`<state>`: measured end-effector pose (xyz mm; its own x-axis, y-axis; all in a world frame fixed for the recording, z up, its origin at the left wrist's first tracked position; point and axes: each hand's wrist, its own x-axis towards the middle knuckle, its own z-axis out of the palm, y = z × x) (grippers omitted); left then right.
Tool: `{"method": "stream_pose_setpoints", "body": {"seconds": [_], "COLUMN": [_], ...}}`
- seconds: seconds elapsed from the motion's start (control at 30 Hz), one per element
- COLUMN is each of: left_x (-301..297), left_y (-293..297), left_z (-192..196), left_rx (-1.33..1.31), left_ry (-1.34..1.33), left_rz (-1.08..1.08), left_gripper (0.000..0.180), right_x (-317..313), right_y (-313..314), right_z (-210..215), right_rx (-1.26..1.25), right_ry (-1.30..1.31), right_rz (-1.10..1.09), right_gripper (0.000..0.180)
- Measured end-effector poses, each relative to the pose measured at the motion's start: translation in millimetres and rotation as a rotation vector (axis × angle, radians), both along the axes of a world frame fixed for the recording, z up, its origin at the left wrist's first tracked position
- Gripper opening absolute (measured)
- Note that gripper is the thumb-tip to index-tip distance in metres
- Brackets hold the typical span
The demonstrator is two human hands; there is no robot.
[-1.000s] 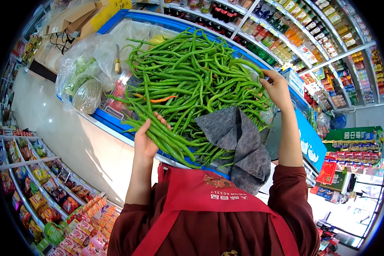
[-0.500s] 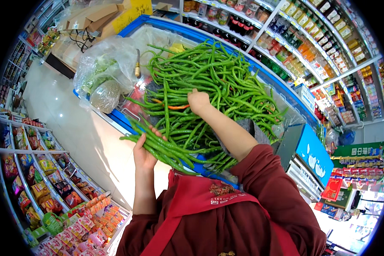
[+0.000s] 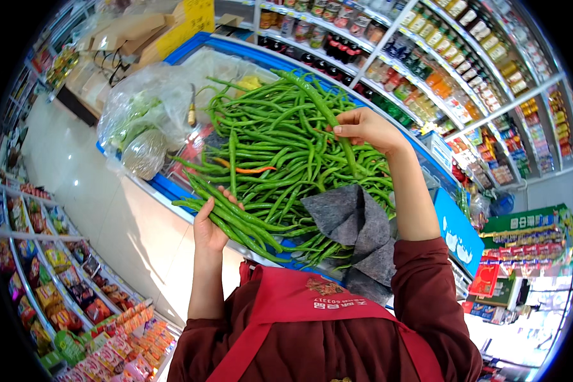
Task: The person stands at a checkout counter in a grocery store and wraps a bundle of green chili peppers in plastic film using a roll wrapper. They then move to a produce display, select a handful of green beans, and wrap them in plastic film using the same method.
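A big heap of long green chili peppers (image 3: 280, 134) lies on top of a blue-rimmed chest freezer (image 3: 159, 184). Gripped in my left hand (image 3: 211, 224) is a bundle of green peppers (image 3: 248, 230), held at the heap's near edge. Above the heap's right side, my right hand (image 3: 366, 130) pinches one long green pepper (image 3: 321, 102) between thumb and fingers. An orange-red pepper (image 3: 254, 170) shows among the green ones. A dark grey cloth (image 3: 347, 219) lies crumpled over the near right part of the heap, below my right forearm.
A clear plastic bag (image 3: 146, 95) with greens and a wrapped round bundle (image 3: 144, 153) sit at the freezer's left end, beside a knife (image 3: 191, 111). Drink shelves (image 3: 420, 70) line the back. Snack racks (image 3: 57, 274) stand at left; a blue box (image 3: 457, 232) at right.
My right hand has risen out of the heap and moved right, now with a long pepper in it. The grey cloth shows more fully. My left hand keeps its bundle.
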<state>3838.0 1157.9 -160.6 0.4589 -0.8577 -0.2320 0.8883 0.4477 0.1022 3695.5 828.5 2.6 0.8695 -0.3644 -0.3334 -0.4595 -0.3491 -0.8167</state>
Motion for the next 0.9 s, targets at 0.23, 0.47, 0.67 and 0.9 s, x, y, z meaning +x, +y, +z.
{"method": "stream_pose_setpoints", "body": {"seconds": [0.23,0.47,0.67,0.9], "left_x": [-22.2,-37.9,-48.6,-56.6], "left_y": [-33.6,-38.1,-30.1,-23.5], "left_z": [21.4,38.5,41.0,42.5], "left_rx": [-0.053,-0.103,-0.081,-0.08], "left_ry": [-0.046,-0.098,-0.121,-0.083], "left_rz": [-0.197,-0.311,-0.27,-0.252], "left_gripper": [0.031,0.033,0.03,0.03], "right_x": [-45.5,-52.4,-50.3,-37.0], "right_y": [43.9,81.1,105.9,139.0], "right_z": [11.9,25.1,35.3,1.5], "right_rx": [0.524,0.429,0.338,0.315], "right_ry": [-0.231,-0.23,-0.181,-0.175], "right_rz": [0.011,0.111,0.158,0.069], "right_gripper": [0.03,0.037,0.038,0.043]}}
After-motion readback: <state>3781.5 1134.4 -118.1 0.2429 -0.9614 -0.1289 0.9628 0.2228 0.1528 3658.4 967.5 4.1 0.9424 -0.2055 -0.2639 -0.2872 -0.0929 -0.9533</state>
